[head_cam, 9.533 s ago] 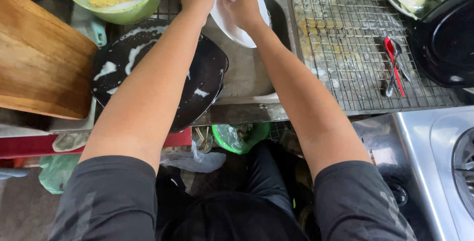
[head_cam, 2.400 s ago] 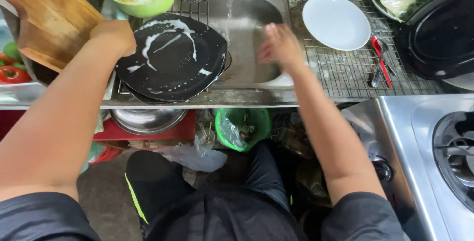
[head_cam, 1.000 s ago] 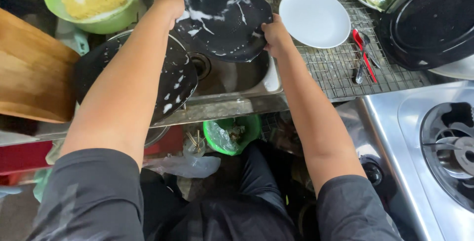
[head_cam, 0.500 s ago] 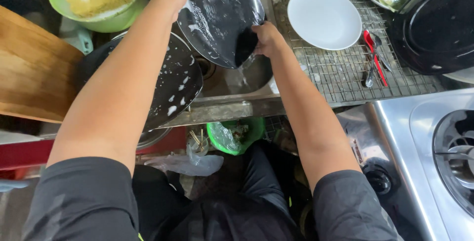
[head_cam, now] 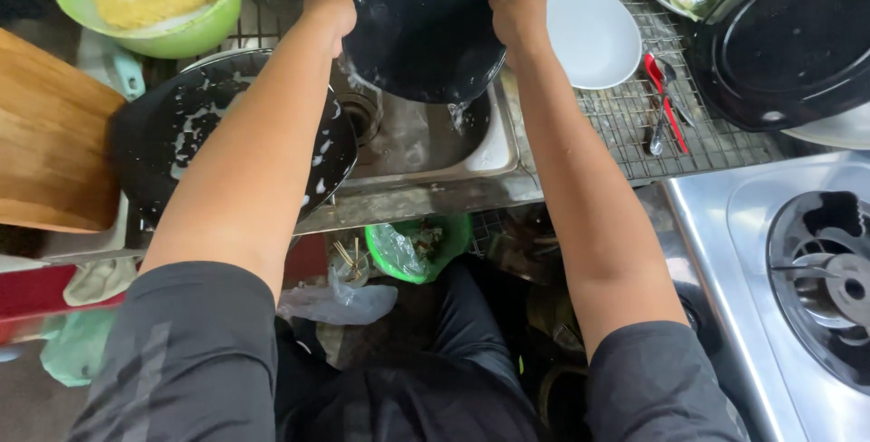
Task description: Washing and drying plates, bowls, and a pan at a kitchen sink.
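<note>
Hands grip one black round pan/plate [head_cam: 426,25], tilted up over the steel sink [head_cam: 426,134], far centre of scene. Left hand [head_cam: 328,5] is closed on its left rim, right hand [head_cam: 518,12] closed on its right rim w/ thumb over the edge; both at opposite sides, so it's carried evenly.

Handling, as a guess: wet, suds/water streaks on its face and drips off the low edge, so prob. slippery. Looks stiff, fairly wide, likely some weight; rim is the sensible place to hold, two-handed as it is, fingers hooked behind the edge. Can't tell if metal or coated ceramic, so breakability unclear.

Around it: second black pan [head_cam: 227,152] w/ white soap smears sits left of the sink, partly under the left forearm. White plate [head_cam: 589,30] on the wire rack [head_cam: 634,125], just right of the held piece. Green bowl [head_cam: 149,3] w/ yellow sponge far left; wooden board [head_cam: 50,143] at left edge.

Hidden/unclear: top of the held pan is cut off by the frame; tap not in view; fingers behind the rim not visible; sink floor mostly blocked; drain barely seen.
</note>
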